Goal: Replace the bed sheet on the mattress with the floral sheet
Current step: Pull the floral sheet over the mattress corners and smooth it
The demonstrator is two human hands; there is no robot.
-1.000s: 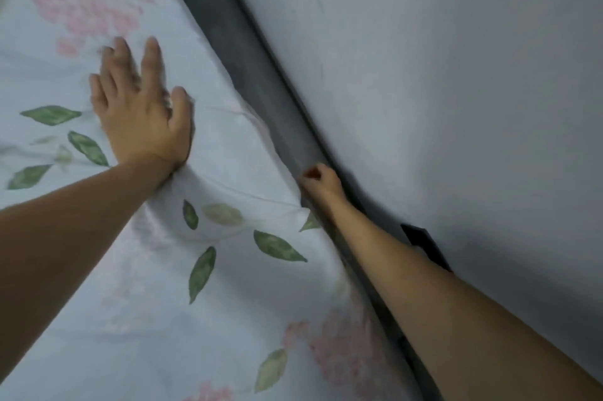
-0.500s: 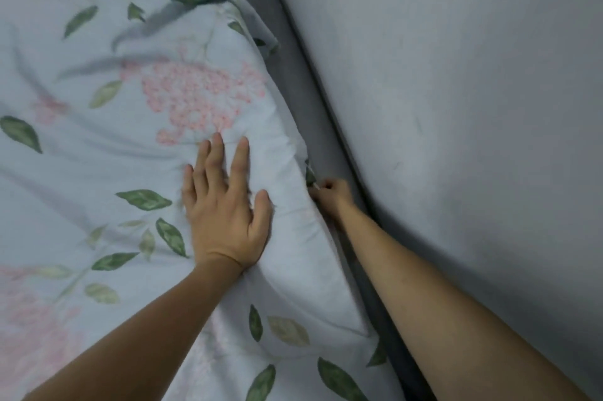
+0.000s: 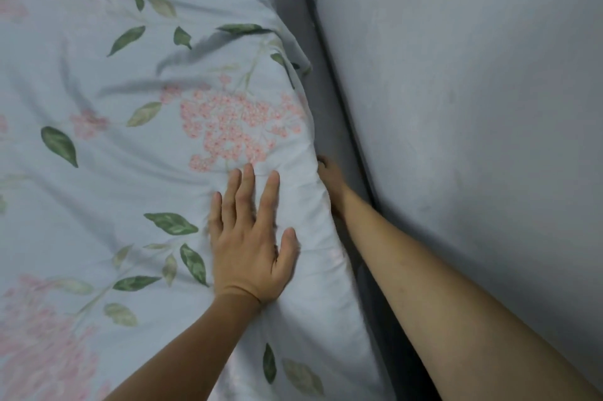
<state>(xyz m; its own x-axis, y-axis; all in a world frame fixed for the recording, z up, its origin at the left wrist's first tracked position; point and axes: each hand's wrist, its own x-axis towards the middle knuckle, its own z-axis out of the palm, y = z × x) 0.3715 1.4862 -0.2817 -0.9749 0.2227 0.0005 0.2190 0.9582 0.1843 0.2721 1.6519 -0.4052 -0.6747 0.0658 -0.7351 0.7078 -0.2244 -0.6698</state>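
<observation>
Along the right of centre, the floral sheet [image 3: 137, 146] edge runs top to bottom beside the wall [image 3: 473, 107]. Our left hand [image 3: 251, 244] presses flat on it; our right hand [image 3: 329, 177], nearer the gap, reaches down there, its grip hidden from us.

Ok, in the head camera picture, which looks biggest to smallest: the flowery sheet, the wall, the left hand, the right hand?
1. Floral sheet and wall: too alike to rank.
2. Left hand.
3. Right hand, partly hidden beside the mattress.
</observation>
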